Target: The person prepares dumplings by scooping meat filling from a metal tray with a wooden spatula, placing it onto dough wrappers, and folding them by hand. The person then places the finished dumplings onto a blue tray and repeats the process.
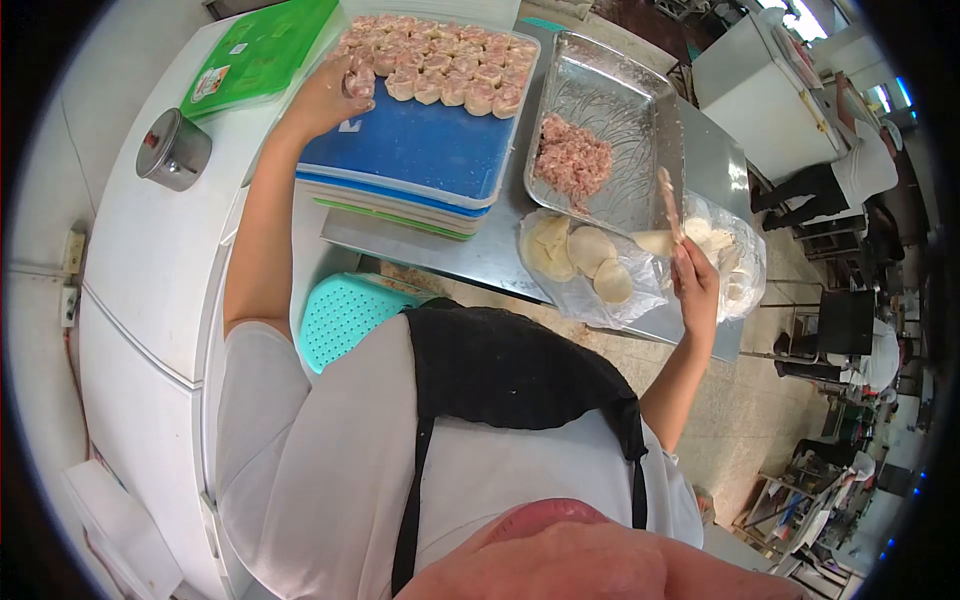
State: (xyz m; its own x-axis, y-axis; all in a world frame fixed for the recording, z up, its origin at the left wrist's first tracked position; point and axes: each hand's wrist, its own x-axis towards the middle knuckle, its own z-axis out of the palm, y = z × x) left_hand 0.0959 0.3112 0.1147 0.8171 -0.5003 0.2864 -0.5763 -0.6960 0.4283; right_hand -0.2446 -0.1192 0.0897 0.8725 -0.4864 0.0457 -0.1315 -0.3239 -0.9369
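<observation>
My left hand [335, 98] is at the front-left end of the rows of filled dumplings [440, 62], its fingers closed round one meat-topped dumpling [359, 84] over the blue tray [410, 145]. In my right hand [696, 278] is a flat spreading stick [670, 203] smeared with meat, held upright beside the right wall of the metal pan. Pink minced meat [572, 160] lies in the left part of that metal pan [630, 95]. Round dough wrappers [592, 250] rest on plastic below the pan, and one wrapper [654, 242] is close to my right hand.
Stacked trays [400, 212] support the blue one. A lidded metal pot [174, 150] and a green lid [255, 58] are on the white surface at left. A turquoise basket [350, 318] sits below the table. Other people [862, 165] are at far right.
</observation>
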